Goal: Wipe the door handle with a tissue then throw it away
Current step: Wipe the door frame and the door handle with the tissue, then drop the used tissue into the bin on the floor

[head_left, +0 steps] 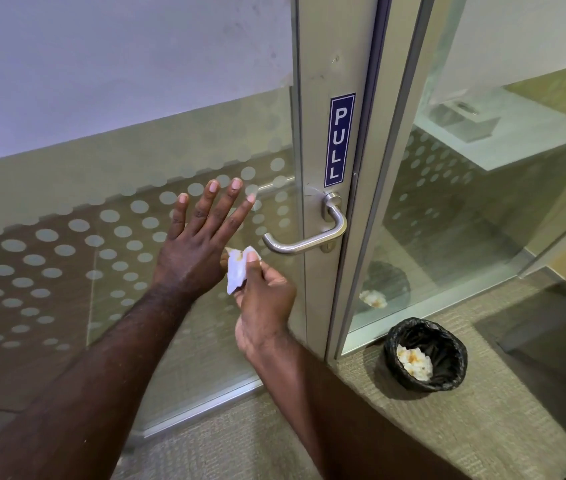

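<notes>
A brushed metal lever door handle (304,242) sits on the aluminium door frame below a blue PULL sticker (339,140). My right hand (264,306) pinches a crumpled white tissue (238,271) with brownish stains, just left of and slightly below the handle's free end, not touching it. My left hand (198,244) is spread flat with fingers apart against the glass door, left of the tissue. A small bin with a black liner (427,353) stands on the carpet at the lower right and holds a stained crumpled tissue (415,365).
The glass door (136,271) carries a frosted dot pattern. A fixed glass panel (465,220) stands right of the frame and reflects the bin. Grey-green carpet (413,438) covers the floor. Behind the glass, a white counter holds a box.
</notes>
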### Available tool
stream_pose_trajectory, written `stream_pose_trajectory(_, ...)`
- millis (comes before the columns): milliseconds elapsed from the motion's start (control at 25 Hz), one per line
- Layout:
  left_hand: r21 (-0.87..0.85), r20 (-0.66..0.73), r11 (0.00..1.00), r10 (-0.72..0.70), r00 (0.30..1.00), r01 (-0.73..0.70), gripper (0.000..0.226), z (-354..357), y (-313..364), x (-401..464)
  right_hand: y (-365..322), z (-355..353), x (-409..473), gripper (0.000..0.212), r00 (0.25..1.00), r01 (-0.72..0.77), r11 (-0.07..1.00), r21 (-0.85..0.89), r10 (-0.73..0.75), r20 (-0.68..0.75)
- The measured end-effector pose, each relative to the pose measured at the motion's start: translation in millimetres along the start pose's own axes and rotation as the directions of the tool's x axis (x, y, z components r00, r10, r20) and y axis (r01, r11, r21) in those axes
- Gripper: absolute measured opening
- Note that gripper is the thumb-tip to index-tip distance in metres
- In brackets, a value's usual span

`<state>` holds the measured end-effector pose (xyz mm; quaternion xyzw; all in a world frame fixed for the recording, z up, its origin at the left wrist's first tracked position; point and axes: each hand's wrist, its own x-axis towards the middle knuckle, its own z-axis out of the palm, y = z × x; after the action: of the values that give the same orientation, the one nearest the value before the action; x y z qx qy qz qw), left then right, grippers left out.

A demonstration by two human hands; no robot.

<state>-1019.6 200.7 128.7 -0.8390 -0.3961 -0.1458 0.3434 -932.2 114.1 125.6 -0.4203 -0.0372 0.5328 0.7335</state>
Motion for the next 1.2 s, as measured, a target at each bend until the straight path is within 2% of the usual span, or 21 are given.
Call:
stream_pose_trajectory(80, -0.035, 0.011, 0.999, 0.003, 1.000, -0.003, 0.123, -2.4, 0.5, 0.4, -3.9, -22.6, -6.4, 0.023, 0.995, -0.023, 0.994, -0.106, 0.033, 0.093)
stream_pose_trajectory(160, -0.075, 0.013, 0.997, 0.009, 1.000, -0.008, 0.123, -6.1, 0.4, 0.5, -13.1, -60.9, -7.8, 0.014, 0.991, -0.016, 0.964, -0.267, 0.051, 0.127)
stream_pose_trajectory(280, -0.172, 0.033, 0.985, -0.020, 0.999, 0.026, 0.121, -16.3, 11.2, -10.3, -37.8, -120.9, -2.4, 0.011, 0.992, 0.089, 0.851, -0.518, -0.027, 0.126)
stream_pose_trajectory(360, -0.238, 0.061, 0.970, -0.033, 0.998, 0.047, 0.118, -23.9, 33.7, -26.6, -55.4, -153.9, 6.6, 0.014, 0.981, 0.190, 0.699, -0.690, -0.110, 0.159)
stream_pose_trajectory(440, -0.300, 0.095, 0.954, 0.000, 0.995, 0.028, 0.117, -31.1, 69.1, -44.0, -71.8, -184.3, 16.5, 0.018, 0.964, 0.264, 0.467, -0.844, -0.159, 0.214)
stream_pose_trajectory(480, -0.332, 0.113, 0.943, 0.026, 0.993, 0.013, 0.116, -34.2, 89.1, -50.5, -80.2, -198.2, 20.2, 0.020, 0.961, 0.269, 0.389, -0.881, -0.165, 0.221)
stream_pose_trajectory(600, -0.430, 0.152, 0.901, 0.134, 0.979, -0.056, 0.113, -42.4, 152.4, -55.0, -108.8, -242.1, 28.2, 0.019, 0.951, 0.285, 0.295, -0.912, -0.205, 0.231)
stream_pose_trajectory(760, -0.502, 0.170, 0.844, 0.308, 0.936, -0.187, 0.108, -47.3, 233.5, -33.3, -153.8, -305.3, 48.6, 0.013, 0.921, 0.243, 0.156, -0.957, -0.345, 0.178)
stream_pose_trajectory(920, -0.535, 0.177, 0.803, 0.412, 0.894, -0.264, 0.109, -42.0, 306.8, 15.4, -205.8, -364.6, 83.4, 0.015, 0.887, 0.180, 0.176, -0.968, -0.455, 0.082)
stream_pose_trajectory(1040, -0.521, 0.194, 0.794, 0.467, 0.863, -0.313, 0.105, -26.8, 354.2, 60.9, -240.3, -408.0, 118.9, 0.014, 0.879, 0.146, 0.182, -0.972, -0.475, 0.043)
stream_pose_trajectory(1120, -0.506, 0.220, 0.799, 0.483, 0.848, -0.324, 0.104, -11.7, 379.3, 93.4, -257.5, -431.7, 143.0, 0.013, 0.875, 0.142, 0.173, -0.975, -0.482, 0.042)
stream_pose_trajectory(1200, -0.499, 0.242, 0.806, 0.483, 0.842, -0.318, 0.105, 6.0, 400.6, 126.5, -271.6, -450.2, 164.7, 0.015, 0.880, 0.179, 0.121, -0.976, -0.463, 0.104)
